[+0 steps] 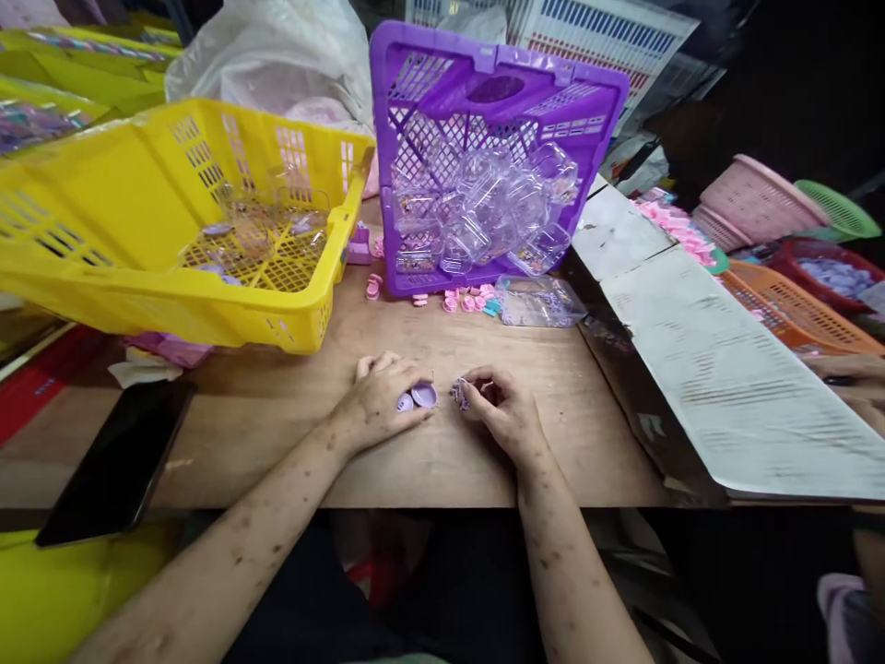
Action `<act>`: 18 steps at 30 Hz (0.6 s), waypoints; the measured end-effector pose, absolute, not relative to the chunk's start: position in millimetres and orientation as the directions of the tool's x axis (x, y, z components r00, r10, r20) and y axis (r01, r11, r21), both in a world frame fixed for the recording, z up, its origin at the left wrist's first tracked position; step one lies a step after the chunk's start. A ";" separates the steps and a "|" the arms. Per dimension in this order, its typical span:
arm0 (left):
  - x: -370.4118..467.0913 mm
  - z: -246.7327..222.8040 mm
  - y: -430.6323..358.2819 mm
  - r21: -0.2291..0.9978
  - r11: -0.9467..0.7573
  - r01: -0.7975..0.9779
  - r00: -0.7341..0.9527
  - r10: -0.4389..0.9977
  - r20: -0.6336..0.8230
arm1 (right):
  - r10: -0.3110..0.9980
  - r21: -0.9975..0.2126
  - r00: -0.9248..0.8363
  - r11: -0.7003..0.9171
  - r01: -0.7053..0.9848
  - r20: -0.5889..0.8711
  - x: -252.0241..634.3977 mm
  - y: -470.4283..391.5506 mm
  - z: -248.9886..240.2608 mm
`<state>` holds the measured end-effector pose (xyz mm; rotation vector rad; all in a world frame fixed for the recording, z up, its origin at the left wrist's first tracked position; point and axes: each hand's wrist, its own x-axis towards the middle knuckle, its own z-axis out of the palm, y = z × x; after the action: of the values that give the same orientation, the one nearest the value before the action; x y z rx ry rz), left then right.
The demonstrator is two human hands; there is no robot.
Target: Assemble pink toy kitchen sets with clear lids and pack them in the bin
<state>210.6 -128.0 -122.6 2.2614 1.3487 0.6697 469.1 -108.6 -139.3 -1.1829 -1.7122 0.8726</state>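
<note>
On the wooden tabletop (277,470), my left hand (387,401) is closed around a small lavender cup-like piece (424,396). A smaller round lavender piece (405,403) sits beside it, between my thumb and fingers. Just to the right, my right hand (504,410) pinches a small cluster of purple bits (460,394) between thumb and fingertips. The two hands are a short gap apart, close to the table's front edge. Beyond them lie small pink pieces (470,301) and a clear plastic tray (540,302).
A yellow basket (255,286) with clear pieces stands at left. A purple basket (498,60) holding clear containers is tilted up behind. A black phone (117,452) lies left. White-topped cardboard (733,369) borders the right; another person's hand (854,373) is at far right.
</note>
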 end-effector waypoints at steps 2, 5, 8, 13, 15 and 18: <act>210.8 -123.9 -128.2 0.582 -0.459 0.671 0.418 0.883 0.214 | 0.948 -0.895 -0.172 0.312 0.319 0.269 468.2 -108.3 -139.1; 209.5 -125.5 -129.6 0.609 -0.497 0.619 0.421 0.864 0.277 | 0.942 -0.910 -0.166 0.326 0.255 0.291 466.3 -108.2 -137.5; 209.3 -128.6 -129.4 0.633 -0.539 0.556 0.432 0.838 0.334 | 0.937 -0.924 -0.197 0.326 0.201 0.288 464.0 -109.4 -136.4; 209.9 -131.2 -127.9 0.597 -0.544 0.590 0.470 0.832 0.294 | 0.922 -0.933 -0.286 0.317 0.171 0.261 460.6 -112.7 -134.8; 209.2 -129.7 -128.7 0.571 -0.534 0.623 0.474 0.839 0.267 | 0.915 -0.933 -0.310 0.319 0.166 0.258 459.1 -114.7 -133.1; 207.9 -126.4 -131.1 0.559 -0.534 0.634 0.460 0.842 0.283 | 0.908 -0.935 -0.330 0.320 0.153 0.257 456.1 -117.6 -129.4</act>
<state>207.9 -131.1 -126.4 2.3384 1.2448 0.7629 456.1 -117.6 -129.4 -0.9609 -1.7164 1.0905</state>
